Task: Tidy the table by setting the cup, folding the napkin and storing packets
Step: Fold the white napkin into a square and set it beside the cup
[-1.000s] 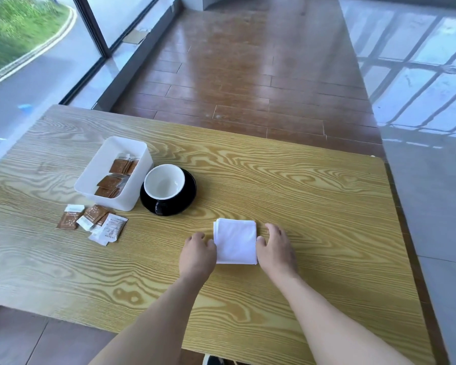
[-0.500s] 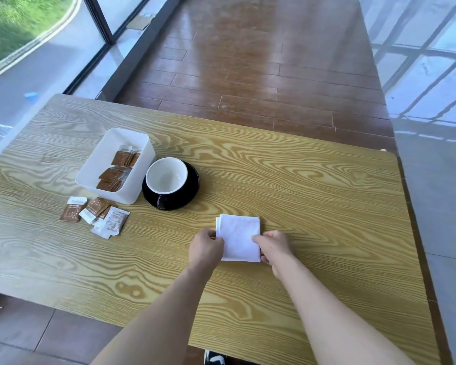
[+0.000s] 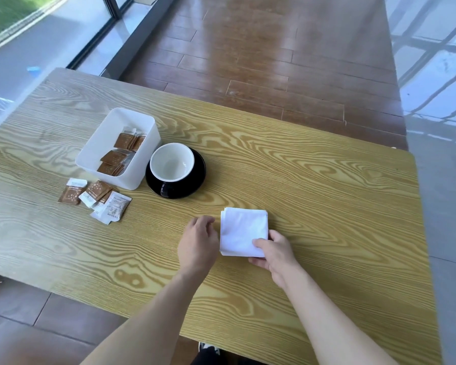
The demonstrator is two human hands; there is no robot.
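The folded white napkin (image 3: pixel 244 231) is lying flat on the bench (image 3: pixel 313 185), on the person's side of the black saucer (image 3: pixel 175 176) and a little to its right. The right hand (image 3: pixel 273 252) is pinching its near right corner, thumb on top, fingers (image 3: pixel 257 262) tucked beneath. The left hand (image 3: pixel 198 239) is hovering just left of the napkin, loosely curled and holding nothing. The cup (image 3: pixel 172 162) is sitting on the saucer, the white bin (image 3: pixel 95 151) touching the saucer's left, loose packets (image 3: pixel 96 197) lying nearer the person than the bin. Pressing the layers square before letting go would probably be keeping the fold tidy.
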